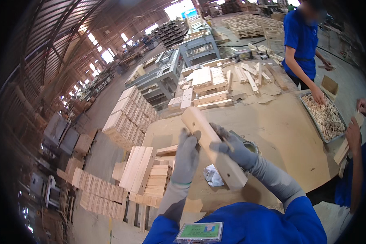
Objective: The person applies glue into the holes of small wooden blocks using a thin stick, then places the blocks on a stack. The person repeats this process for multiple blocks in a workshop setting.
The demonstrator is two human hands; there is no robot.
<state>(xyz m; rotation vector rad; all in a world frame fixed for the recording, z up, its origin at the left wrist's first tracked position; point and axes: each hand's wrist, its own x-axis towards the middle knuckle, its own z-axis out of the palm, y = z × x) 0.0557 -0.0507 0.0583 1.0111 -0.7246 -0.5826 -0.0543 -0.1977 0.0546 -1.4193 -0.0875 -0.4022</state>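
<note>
Above the near part of the table, a drilled wooden bar slants from far left to near right. The left hand has its fingers partly curled on its left edge; the right hand closes over the right edge. Likely stiff, sturdy, fairly weighty; opposite long edges near the middle should hold best.
</note>
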